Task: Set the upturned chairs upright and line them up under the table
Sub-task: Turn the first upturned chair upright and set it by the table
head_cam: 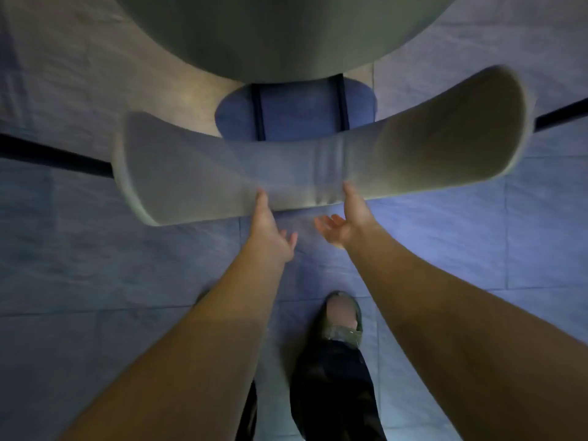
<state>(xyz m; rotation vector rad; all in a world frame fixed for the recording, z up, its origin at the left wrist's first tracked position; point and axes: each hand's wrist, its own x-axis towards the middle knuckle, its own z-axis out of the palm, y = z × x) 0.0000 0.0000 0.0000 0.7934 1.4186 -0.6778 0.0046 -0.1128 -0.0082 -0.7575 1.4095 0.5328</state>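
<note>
One chair, one table, two hands.
One chair (318, 160) stood by one table (270, 36); two hands, left hand (270, 230) and right hand (346, 221), one shoe (342, 316).

Dim bluish light, warm patch near the table (280, 36), motion blur throughout, wide-angle bending at edges

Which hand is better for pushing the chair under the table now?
Probably neither alone. The left hand and right hand both touch the near edge of the chair's curved backrest, either side of its middle, so both can push evenly.
</note>
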